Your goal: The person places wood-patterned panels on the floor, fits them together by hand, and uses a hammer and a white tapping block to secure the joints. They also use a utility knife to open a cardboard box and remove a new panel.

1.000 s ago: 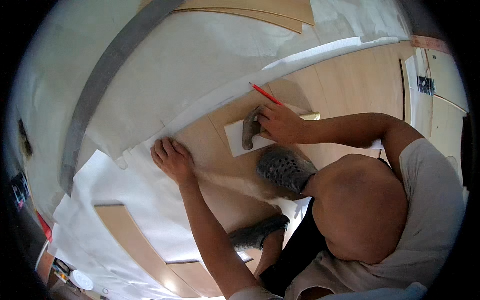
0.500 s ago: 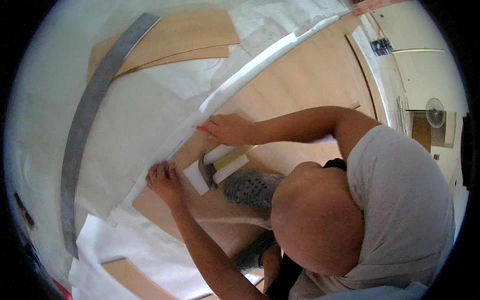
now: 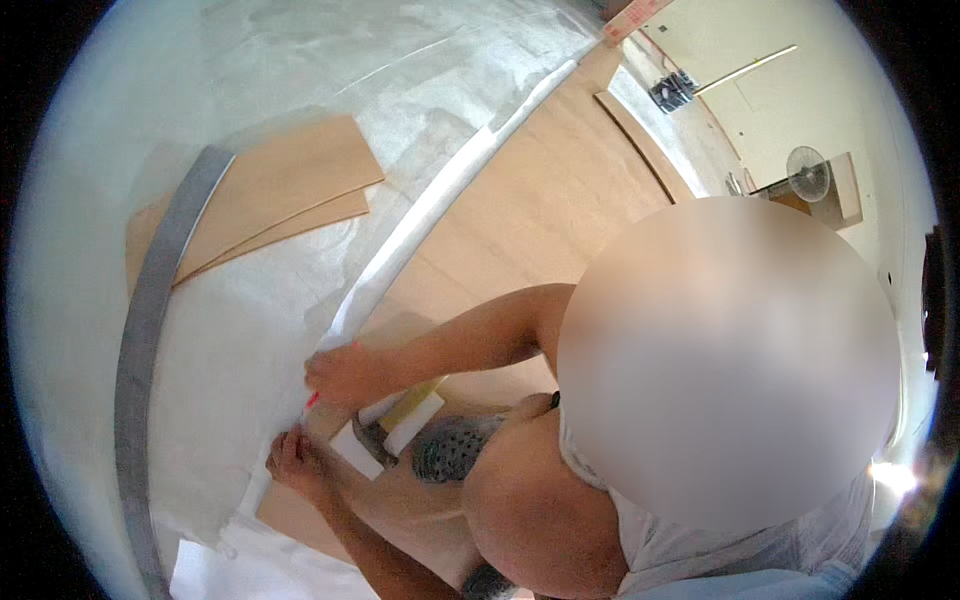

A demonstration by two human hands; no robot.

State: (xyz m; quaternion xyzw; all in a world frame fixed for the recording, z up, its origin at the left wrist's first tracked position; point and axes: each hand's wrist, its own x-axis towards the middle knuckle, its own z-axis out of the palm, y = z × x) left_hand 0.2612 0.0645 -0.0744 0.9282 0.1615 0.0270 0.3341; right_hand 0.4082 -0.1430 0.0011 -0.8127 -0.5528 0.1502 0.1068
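Note:
My right hand [image 3: 348,372] is closed on a red pencil [image 3: 314,398] at the pale strip along the edge of the wooden planks [image 3: 490,230]. Lower left, my left hand [image 3: 298,462] rests on that edge with bent fingers a little apart. A claw hammer [image 3: 372,432] lies beside my right hand on a white piece [image 3: 357,450], near a yellow-and-white block [image 3: 413,408]. My grey perforated shoe [image 3: 450,448] is just right of them, and my bare knee [image 3: 540,500] fills the lower middle. A blurred circle hides much of the right side.
At left, a long grey straightedge [image 3: 150,380] lies over loose boards [image 3: 280,180] on the pale, rough floor [image 3: 230,370]. A dark narrow strip [image 3: 640,140] runs along the planks' far edge. A fan [image 3: 808,175] and a dark object with a pole [image 3: 672,92] are at the upper right.
My right hand has let go of the hammer, taken hold of the pencil and moved left and down. My left hand sits lower in the picture. The view has shifted, showing more room.

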